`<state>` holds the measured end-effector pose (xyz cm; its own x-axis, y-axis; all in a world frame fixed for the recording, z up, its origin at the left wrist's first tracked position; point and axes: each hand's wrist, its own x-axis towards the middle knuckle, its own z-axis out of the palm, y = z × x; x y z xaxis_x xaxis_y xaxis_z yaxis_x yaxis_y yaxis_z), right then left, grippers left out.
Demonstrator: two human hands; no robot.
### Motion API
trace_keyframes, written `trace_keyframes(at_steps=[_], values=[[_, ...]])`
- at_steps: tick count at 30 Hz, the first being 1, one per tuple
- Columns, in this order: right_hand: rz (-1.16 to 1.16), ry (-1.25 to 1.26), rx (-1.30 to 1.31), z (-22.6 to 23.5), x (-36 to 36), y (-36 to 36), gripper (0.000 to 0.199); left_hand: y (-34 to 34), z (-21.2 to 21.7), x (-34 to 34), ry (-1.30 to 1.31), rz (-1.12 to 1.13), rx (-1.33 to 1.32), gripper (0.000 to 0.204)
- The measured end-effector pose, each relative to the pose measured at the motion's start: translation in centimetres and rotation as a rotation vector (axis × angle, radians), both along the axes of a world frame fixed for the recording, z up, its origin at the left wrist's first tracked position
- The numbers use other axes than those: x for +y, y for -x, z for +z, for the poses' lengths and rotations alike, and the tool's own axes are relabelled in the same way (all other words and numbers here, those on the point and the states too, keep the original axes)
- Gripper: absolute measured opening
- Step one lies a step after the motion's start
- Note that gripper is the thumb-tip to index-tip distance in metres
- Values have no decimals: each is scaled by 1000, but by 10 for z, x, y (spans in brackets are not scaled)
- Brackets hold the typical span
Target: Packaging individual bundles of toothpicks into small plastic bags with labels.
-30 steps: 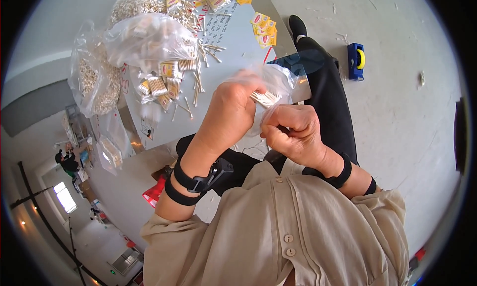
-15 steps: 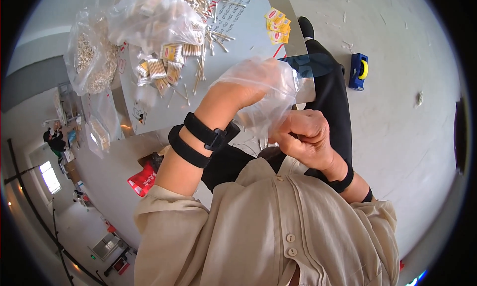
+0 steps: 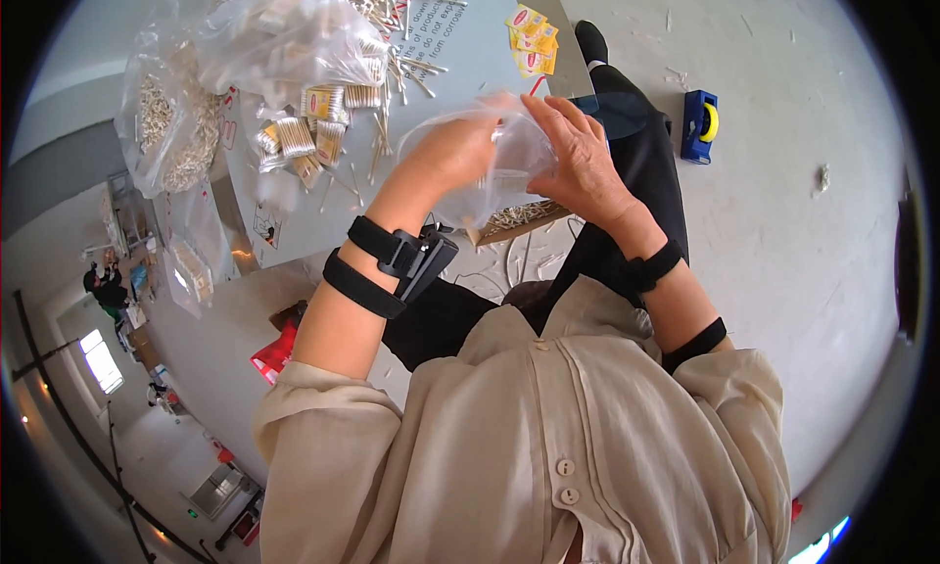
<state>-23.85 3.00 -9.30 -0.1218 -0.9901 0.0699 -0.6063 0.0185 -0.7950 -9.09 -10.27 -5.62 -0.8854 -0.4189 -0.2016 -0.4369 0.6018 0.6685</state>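
Note:
A clear plastic bag (image 3: 524, 153) is between my two hands, above the near edge of the table. My left hand (image 3: 465, 158) is curled at the bag's left side, closed on it. Film covers some of those fingers, and the fingertips are blurred. At the bag's right side, my right hand (image 3: 586, 167) lies against the film with its fingers stretched and the thumb apart. Under the bag, a cardboard box (image 3: 480, 237) full of loose cotton swabs (image 3: 524, 214) partly shows.
Small packs of cotton swabs (image 3: 296, 135) lie beside a filled plastic bag (image 3: 284, 40) on the table (image 3: 323, 207). Another bag of swabs (image 3: 162, 123) stands at far left. Yellow cards (image 3: 532, 40) lie near the table's right edge. A blue tape dispenser (image 3: 697, 128) is on the floor.
My right hand has moved up from below the bag to its right side, and its curled fingers have stretched out. My left hand has shifted slightly left. The swab box now shows.

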Motion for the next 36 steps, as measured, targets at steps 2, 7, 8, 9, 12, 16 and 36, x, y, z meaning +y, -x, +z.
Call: trace_keyframes(at_steps=[2, 7, 8, 9, 12, 16, 36], values=[[0, -22, 47, -3, 1, 1, 91, -6, -9, -2, -4, 15, -58, 39], [12, -64, 8, 1, 0, 6, 79, -15, -8, -2, 472, 26, -69, 22], [16, -62, 9, 2, -1, 7, 79, -17, -4, -2, 474, 30, -69, 22], [25, -87, -9, 2, 0, 9, 81, -13, 13, 2, 482, 1, -113, 15], [28, -71, -28, 4, -2, 7, 81, -14, 68, 6, 392, -29, -235, 13], [6, -54, -59, 2, 1, 13, 82, -23, 133, 23, 399, 332, -115, 21], [-10, 226, -276, 12, 7, 6, 46, -47, 120, 49, -72, 776, 459, 10]])
